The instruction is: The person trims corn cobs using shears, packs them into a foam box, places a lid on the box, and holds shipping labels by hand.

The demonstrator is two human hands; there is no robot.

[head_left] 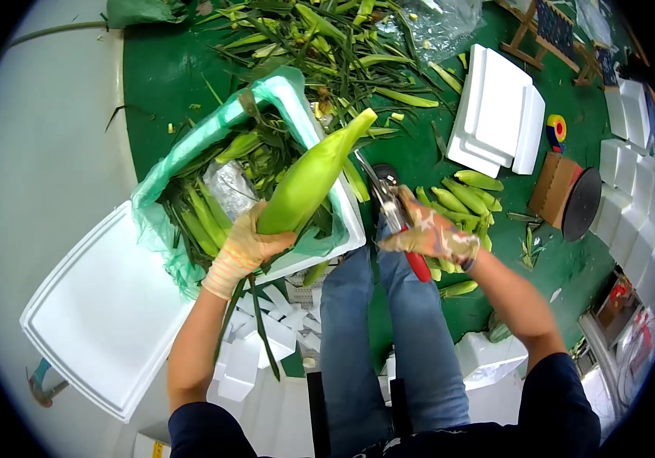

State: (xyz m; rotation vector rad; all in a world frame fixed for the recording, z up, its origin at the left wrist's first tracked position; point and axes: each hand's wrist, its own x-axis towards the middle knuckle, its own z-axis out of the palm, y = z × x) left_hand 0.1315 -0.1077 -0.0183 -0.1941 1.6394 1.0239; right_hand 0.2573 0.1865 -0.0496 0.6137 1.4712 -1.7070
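Observation:
My gloved left hand [242, 248] is wrapped round the lower end of a large ear of corn [306, 182] in its green husk, its tip pointing up and right. It is held over a white foam box [350, 221] lined with a green plastic bag [155, 187]. In the box lie more green corn ears [203, 217], loose leaves and a clear plastic pack [229, 187]. My right hand [440, 233], in a patterned glove, is closed on red-handled pruning shears [417, 265]. Their metal blades point up and left, near the corn's tip but apart from it.
Cut husks and leaves [327, 46] cover the green floor at the back. Trimmed corn ears [461, 200] are piled right of my legs. Foam lids [491, 114], a tape roll [556, 126] and a cardboard box [553, 183] stand farther right. Another foam lid [113, 305] lies left.

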